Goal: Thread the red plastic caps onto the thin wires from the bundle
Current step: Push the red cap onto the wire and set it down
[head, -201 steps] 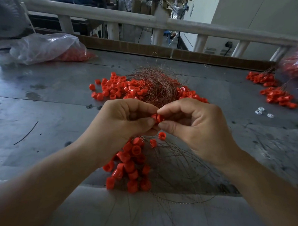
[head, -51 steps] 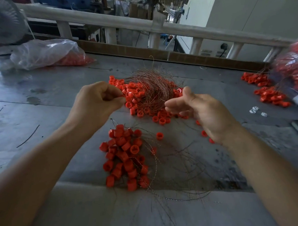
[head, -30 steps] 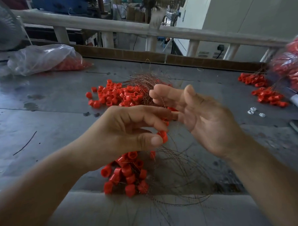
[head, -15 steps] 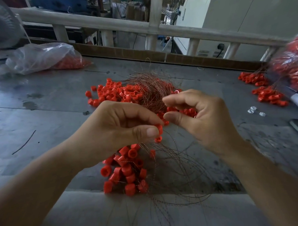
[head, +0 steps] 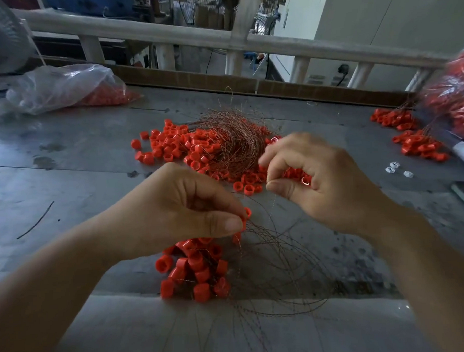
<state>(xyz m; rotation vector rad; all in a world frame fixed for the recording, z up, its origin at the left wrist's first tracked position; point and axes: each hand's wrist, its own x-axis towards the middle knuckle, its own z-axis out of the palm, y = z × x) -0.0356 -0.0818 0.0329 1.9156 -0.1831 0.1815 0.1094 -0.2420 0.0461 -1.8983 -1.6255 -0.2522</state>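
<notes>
My left hand (head: 184, 212) pinches a red cap (head: 246, 213) between thumb and fingers at mid-table. My right hand (head: 316, 177) is just to its right, thumb and forefinger pinching a thin wire (head: 272, 204) that runs down toward the cap. A tangled bundle of thin brown wires (head: 232, 141) lies behind the hands on a spread of loose red caps (head: 176, 146). Below my left hand sits a cluster of caps threaded on wires (head: 197, 270), with the wire tails (head: 278, 288) curling off to the right.
The work surface is a grey metal table (head: 79, 166). A clear plastic bag with red caps (head: 62, 87) lies back left. More caps on wires (head: 415, 141) and a red-filled bag (head: 453, 97) sit at the right edge. A railing (head: 193, 36) runs behind the table.
My hands have drawn slightly apart; the left one, still pinching the cap, dropped a little and the right one pulled a wire out to the right.
</notes>
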